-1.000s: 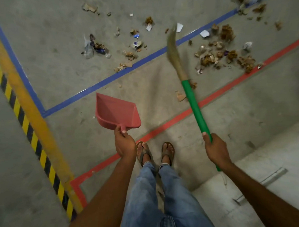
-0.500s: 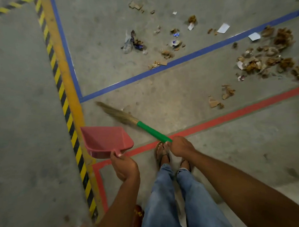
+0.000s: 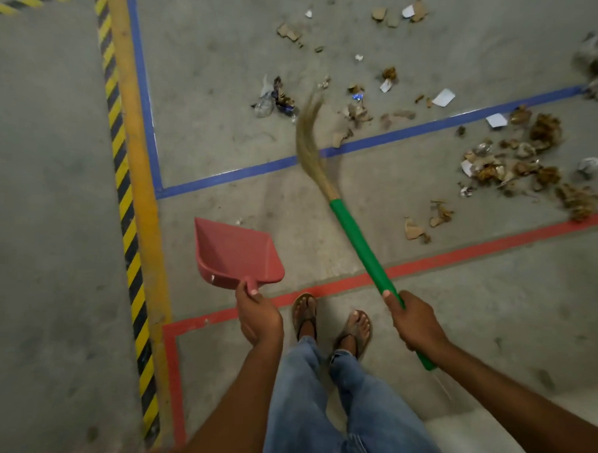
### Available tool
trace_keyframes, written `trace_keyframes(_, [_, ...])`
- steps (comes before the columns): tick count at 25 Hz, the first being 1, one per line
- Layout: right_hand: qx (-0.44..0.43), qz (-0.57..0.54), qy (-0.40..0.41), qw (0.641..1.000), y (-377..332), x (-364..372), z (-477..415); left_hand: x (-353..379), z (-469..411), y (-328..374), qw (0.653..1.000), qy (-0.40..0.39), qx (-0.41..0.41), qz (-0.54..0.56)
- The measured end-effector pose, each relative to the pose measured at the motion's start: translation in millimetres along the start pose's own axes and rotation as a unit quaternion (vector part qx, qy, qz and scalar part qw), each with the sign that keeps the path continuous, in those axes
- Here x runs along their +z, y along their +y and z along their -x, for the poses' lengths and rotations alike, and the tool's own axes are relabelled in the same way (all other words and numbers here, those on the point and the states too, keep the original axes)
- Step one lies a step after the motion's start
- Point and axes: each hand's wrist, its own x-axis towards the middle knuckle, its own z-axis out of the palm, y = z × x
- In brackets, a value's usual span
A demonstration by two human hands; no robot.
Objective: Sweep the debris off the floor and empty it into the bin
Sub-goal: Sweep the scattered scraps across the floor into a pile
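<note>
My left hand (image 3: 258,315) grips the short handle of an empty red dustpan (image 3: 233,252), held above the floor in front of my feet. My right hand (image 3: 413,325) grips the green handle of a grass broom (image 3: 355,244); its straw head (image 3: 310,141) points away from me, over the blue line. Debris lies scattered ahead: dry leaves and paper scraps in a pile (image 3: 526,161) at the right, cardboard bits (image 3: 424,221) near the red line, and wrappers (image 3: 275,98) beyond the blue line. No bin is in view.
The grey concrete floor carries a red tape line (image 3: 461,254), a blue tape line (image 3: 397,136) and a yellow stripe with black-and-yellow hazard marking (image 3: 131,184) down the left. My sandalled feet (image 3: 331,322) stand just behind the red line. A pale raised slab (image 3: 480,443) lies at lower right.
The broom swung from low at the left, beside the dustpan, back out to the front, with its head up over the blue line. The view turned right and the dustpan moved with it.
</note>
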Motion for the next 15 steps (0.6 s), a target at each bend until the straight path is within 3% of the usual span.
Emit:
trace_keyframes(6, [-0.099,0.102,-0.158,0.977,-107.0,60.1,-26.2,-27.8,-38.8,-0.8,0.999,0.044,-0.014,0.025])
trace_keyframes(9, [-0.015,0.034,-0.190,0.981,-183.1,110.3,-87.8,-36.0,-92.6,-4.3,0.999,0.034,0.012,0.017])
trace_keyframes(12, [0.135,-0.122,-0.143,0.973,-221.0,147.0,-128.2,-47.4,-151.2,2.5,0.998,0.008,0.058,0.004])
trace_keyframes(15, [0.161,-0.092,-0.023,0.982,-221.8,157.5,-107.4,-61.0,-205.2,6.8,0.997,0.000,0.082,-0.002])
